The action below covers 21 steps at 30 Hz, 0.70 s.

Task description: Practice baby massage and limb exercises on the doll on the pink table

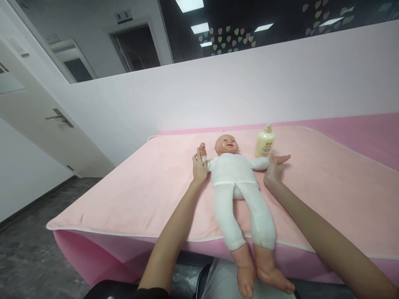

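Observation:
A baby doll (234, 171) with a white cloth body lies on its back on the pink blanket, its head towards the wall and its feet over the near edge. My left hand (200, 167) is closed round the doll's arm at the left, by the wrist. On the other side my right hand (273, 171) holds the doll's other arm near its wrist, and the doll's hand sticks out past my fingers. Just behind that arm stands a pale yellow pump bottle (265, 142), upright.
The pink blanket (131, 195) covers a table against a white wall (199, 99). A door (46, 104) with a metal handle stands at the left. Above the wall runs a dark window with heart stickers. My legs are below the near edge.

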{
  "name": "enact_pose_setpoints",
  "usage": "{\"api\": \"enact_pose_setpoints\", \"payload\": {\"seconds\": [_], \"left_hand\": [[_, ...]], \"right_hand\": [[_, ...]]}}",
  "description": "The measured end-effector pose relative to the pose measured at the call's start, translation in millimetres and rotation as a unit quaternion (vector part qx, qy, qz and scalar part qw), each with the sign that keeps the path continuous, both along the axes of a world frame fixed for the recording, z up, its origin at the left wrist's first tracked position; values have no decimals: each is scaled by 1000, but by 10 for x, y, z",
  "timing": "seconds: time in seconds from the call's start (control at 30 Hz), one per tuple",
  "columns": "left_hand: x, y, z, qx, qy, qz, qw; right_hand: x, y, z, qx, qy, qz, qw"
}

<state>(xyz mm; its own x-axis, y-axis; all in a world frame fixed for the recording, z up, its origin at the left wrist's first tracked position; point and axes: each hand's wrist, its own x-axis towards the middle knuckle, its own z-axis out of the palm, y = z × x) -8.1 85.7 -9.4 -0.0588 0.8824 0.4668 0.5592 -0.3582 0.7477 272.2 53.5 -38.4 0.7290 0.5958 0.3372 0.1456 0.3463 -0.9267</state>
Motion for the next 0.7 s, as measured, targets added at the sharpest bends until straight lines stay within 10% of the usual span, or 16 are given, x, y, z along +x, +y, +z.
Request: {"api": "enact_pose_setpoints", "payload": {"seconds": [0.27,0.43,0.7], "left_hand": [[170,-124,58,90,203,-135,966],[153,-138,71,94,205,-141,964],[140,-113,71,98,207,-150,962]], "right_hand": [[-345,-265,297,17,-124,67,990],[-379,-321,335,-28,-316,135,939],[-320,-290,334,-40,-350,151,924]]}}
